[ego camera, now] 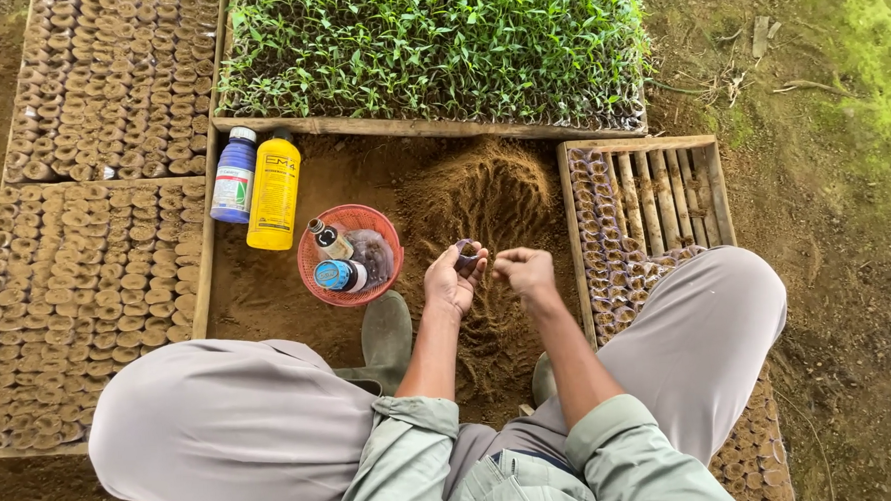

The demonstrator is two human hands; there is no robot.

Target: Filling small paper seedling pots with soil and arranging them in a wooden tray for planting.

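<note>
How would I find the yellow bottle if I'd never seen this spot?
Start at the tray of green seedlings at the top. Just below its left corner, two bottles lie side by side on the brown soil, left of the red basket. The yellow bottle is the right one, bright yellow beside its blue-and-white neighbour.
</note>
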